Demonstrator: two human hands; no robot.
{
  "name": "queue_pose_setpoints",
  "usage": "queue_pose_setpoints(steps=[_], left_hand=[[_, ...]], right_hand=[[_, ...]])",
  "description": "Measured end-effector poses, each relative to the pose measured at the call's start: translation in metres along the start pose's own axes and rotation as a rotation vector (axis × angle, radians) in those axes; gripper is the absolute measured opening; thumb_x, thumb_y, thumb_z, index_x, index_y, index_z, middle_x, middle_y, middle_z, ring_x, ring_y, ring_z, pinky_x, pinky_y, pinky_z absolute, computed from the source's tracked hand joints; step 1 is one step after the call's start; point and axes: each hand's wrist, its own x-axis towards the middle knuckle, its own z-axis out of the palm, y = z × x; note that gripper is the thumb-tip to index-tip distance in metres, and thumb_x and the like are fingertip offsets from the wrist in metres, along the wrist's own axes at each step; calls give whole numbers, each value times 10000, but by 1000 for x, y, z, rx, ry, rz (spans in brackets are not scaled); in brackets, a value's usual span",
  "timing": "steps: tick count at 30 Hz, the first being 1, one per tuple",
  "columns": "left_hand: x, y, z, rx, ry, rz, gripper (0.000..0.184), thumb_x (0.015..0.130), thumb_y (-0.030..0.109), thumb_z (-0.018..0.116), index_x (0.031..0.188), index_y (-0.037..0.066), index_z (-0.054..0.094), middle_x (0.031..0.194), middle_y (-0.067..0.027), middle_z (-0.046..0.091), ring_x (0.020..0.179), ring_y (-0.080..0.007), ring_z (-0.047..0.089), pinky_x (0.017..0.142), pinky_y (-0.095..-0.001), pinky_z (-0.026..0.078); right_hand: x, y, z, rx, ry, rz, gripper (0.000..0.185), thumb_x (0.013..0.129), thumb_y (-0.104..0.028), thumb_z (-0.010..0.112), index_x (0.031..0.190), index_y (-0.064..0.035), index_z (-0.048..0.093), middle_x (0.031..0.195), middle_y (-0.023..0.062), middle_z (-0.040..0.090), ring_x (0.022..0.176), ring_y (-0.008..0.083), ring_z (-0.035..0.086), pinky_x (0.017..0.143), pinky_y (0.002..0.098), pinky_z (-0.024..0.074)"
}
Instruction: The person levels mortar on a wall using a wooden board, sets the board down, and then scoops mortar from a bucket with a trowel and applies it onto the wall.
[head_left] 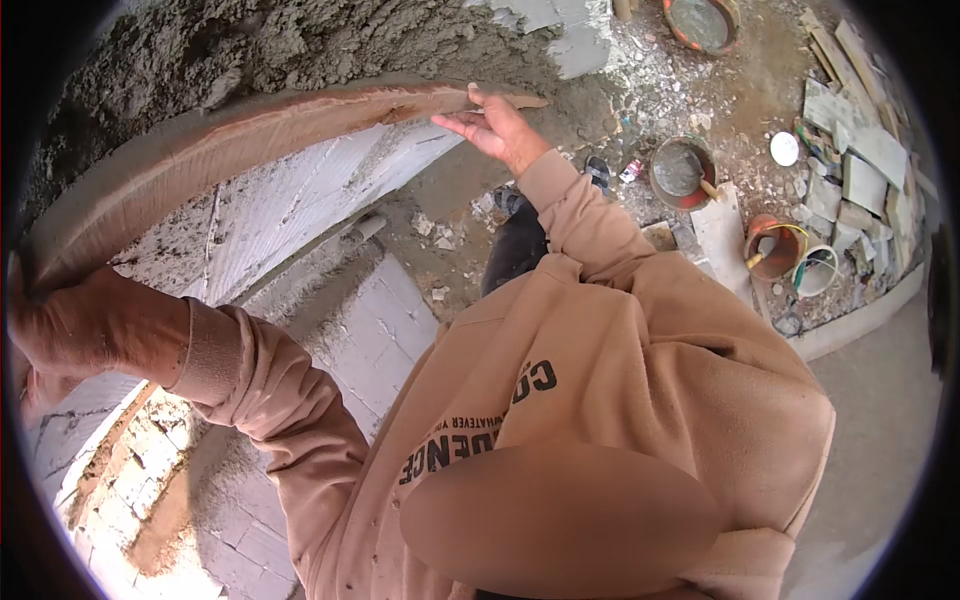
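A long wooden straightedge (270,140) lies against rough wet mortar (230,55) on the wall, its length bent by the lens. At the near end, my left hand (100,325) is wrapped around the wood, its fingers partly lost at the dark image border. Toward the far end, my right hand (495,130) bears the straightedge between thumb and fingers. The thumb lies up over the wood, while the fingers stretch out along its lower edge. Below the straightedge runs a pale, grooved wall face (320,190).
Two round tubs of grey mix, a nearer one (680,172) and a farther one (705,22), stand on the rubble-strewn ground. Nearby are an orange bucket (772,262), a white bucket (817,270) and stacked stone slabs (868,180). Light blockwork (350,325) lies under my left arm.
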Motion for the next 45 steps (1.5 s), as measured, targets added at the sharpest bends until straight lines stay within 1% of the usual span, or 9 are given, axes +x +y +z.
queue_pose_setpoints(steps=[3, 8, 15, 21, 32, 34, 38, 43, 45], left_hand=[[-23, -8, 15, 76, 103, 153, 832, 578, -203, 694, 1191, 157, 261, 991, -227, 547, 775, -360, 668, 674, -526, 635], [-12, -1, -1, 235, 29, 154, 898, 597, -187, 695, 1285, 172, 242, 1007, -179, 570, 953, -353, 641, 734, -529, 628], [11, -28, -49, 56, -39, -185, 846, 616, -146, 713, 1241, 187, 250, 933, -180, 588, 857, -314, 664, 717, -473, 640], [-38, 30, 62, 325, 225, -100, 440, 723, -37, 681, 1123, 49, 520, 979, -147, 643, 920, -254, 660, 876, -410, 566], [-12, 23, 50, 287, 83, 167, 795, 663, -70, 720, 1332, -6, 296, 1207, -190, 494, 1084, -284, 568, 999, -384, 510], [-20, 31, 59, 349, 81, 192, 862, 652, -76, 727, 1370, -16, 256, 1248, -198, 467, 1114, -290, 552, 1021, -380, 500], [-29, 49, 64, 587, 220, 109, 1091, 663, 17, 742, 1519, -20, 67, 1448, -199, 299, 1298, -315, 393, 1123, -396, 335], [-31, 61, 69, 518, 231, 103, 1123, 653, 53, 743, 1543, 23, 58, 1482, -143, 258, 1333, -270, 352, 1108, -385, 325], [-42, 61, 70, 499, 217, 89, 1131, 658, 54, 747, 1544, 26, 45, 1500, -155, 234, 1342, -277, 342, 1109, -389, 323]], right_hand=[[24, -4, -20, 9, -64, 18, 590, 1036, -162, 446, 1462, 53, 98, 1481, 383, 98, 1348, 523, 298, 1051, 616, 455], [4, 2, -16, -66, -61, -16, 585, 1038, -161, 442, 1444, 83, 100, 1469, 385, 128, 1335, 528, 314, 1054, 613, 454], [1, -9, -2, -81, -59, -30, 575, 1038, -160, 439, 1442, 84, 110, 1451, 385, 181, 1319, 532, 339, 1052, 609, 457], [4, -6, -13, -95, -109, -23, 541, 1038, -133, 413, 1431, 96, 121, 1477, 384, 151, 1328, 533, 333, 1057, 614, 448], [7, -14, -8, -83, -227, -37, 398, 1037, -121, 405, 1345, 86, 261, 1445, 311, 268, 1322, 488, 363, 1054, 611, 458], [-23, -12, 21, -13, 69, -31, 398, 1018, -86, 422, 1337, 94, 264, 1439, 308, 276, 1345, 477, 328, 1053, 616, 457], [-7, -8, -5, -79, -123, -103, 313, 1015, -105, 423, 1294, 38, 411, 1384, 210, 405, 1282, 393, 415, 1044, 612, 463], [52, -28, -45, -82, -304, 67, 395, 1006, -212, 347, 1301, -36, 541, 1329, 138, 582, 1262, 352, 516, 1064, 554, 417], [64, -34, -50, 270, -301, 288, 435, 1049, -228, 416, 1484, -209, 417, 1605, 152, 159, 1422, 356, 279, 1154, 640, 216]])
